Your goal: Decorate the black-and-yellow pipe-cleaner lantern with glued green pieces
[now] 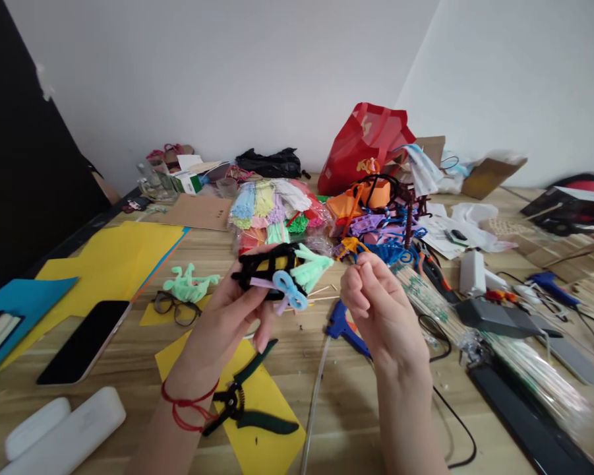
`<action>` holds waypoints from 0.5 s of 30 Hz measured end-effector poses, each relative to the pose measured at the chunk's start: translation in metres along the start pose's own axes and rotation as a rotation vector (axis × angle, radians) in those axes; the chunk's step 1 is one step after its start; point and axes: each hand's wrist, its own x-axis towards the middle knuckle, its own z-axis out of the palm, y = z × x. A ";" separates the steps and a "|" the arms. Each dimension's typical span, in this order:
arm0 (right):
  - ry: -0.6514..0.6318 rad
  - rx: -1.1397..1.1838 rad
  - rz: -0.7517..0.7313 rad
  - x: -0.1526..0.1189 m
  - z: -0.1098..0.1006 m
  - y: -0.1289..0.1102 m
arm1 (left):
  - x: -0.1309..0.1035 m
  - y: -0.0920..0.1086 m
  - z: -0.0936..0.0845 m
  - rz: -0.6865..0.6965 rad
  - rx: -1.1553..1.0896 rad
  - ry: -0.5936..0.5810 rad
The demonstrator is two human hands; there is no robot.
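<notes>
My left hand (227, 316) grips a pipe-cleaner figure (302, 269) with a black frame, a mint-green pointed end and a blue loop bow at its side. The figure lies on its side in the air, its green tip toward the right. My right hand (376, 297) is closed in a pinch just right of that tip, apart from it; anything between those fingertips is too small to make out. Under my hands, green-handled pruning shears (264, 421) rest on a yellow sheet (247, 448). A blue glue gun (343, 324) lies partly behind my right hand.
Bags of coloured pipe cleaners (277, 204) and a red bag (363, 148) stand at the back. On the left are a phone (85, 342), glasses (175, 309) and a mint-green pipe-cleaner piece (190, 284). Pliers (435, 270) and bundled sticks (534, 369) lie right, beside a black cable (462, 422).
</notes>
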 end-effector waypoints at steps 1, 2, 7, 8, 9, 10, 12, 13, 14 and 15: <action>0.005 0.025 0.042 0.000 0.001 -0.001 | 0.000 0.000 0.000 -0.001 0.002 0.010; 0.006 0.046 0.080 0.000 0.002 -0.002 | 0.001 0.000 0.000 -0.003 0.002 0.021; 0.003 -0.006 0.048 -0.004 0.002 -0.003 | 0.002 0.001 0.003 -0.009 0.002 0.078; 0.000 -0.044 -0.009 -0.005 0.002 -0.001 | 0.002 0.001 0.003 -0.006 0.003 0.084; -0.009 -0.081 -0.066 -0.005 0.001 0.000 | 0.003 0.002 0.003 -0.001 0.006 0.085; -0.024 -0.113 -0.118 -0.006 0.000 0.002 | 0.002 0.002 0.004 0.002 0.011 0.081; -0.069 -0.159 -0.188 -0.006 0.000 0.006 | 0.002 0.003 0.004 0.007 0.018 0.074; -0.089 -0.178 -0.207 -0.006 0.000 0.007 | 0.001 0.003 0.004 0.010 0.018 0.073; -0.099 -0.197 -0.217 -0.006 0.000 0.007 | 0.001 0.003 0.004 0.012 0.020 0.072; -0.098 -0.217 -0.225 -0.007 0.000 0.007 | 0.000 0.004 0.004 0.011 0.025 0.072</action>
